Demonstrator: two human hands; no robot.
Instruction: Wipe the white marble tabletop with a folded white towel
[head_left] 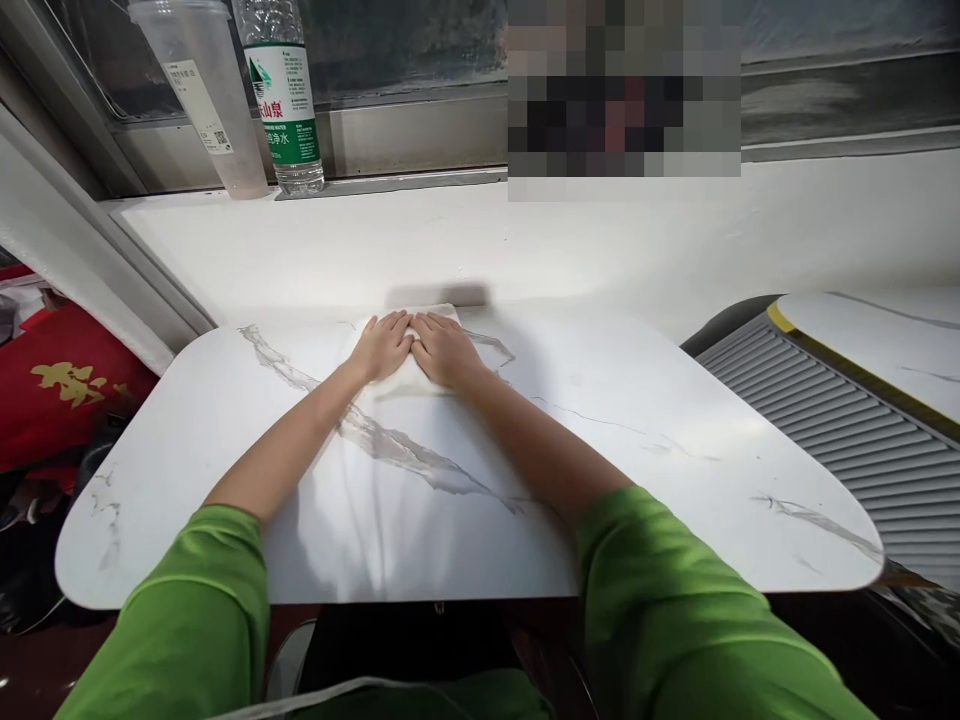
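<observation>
Green sleeves (675, 600), left hand (382, 346) and right hand (445, 350) flat on 1 white cloth (412, 380), marbled table (645, 430) beneath

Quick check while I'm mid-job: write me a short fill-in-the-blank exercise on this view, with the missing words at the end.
1. The left hand and right hand rest on a ____ lying on the marble-patterned tabletop.
2. The sleeves are coloured ____.
3. In this view, the labelled water bottle stands to the ____ of the lidded plastic cup.

Missing words: cloth; green; right.
</observation>
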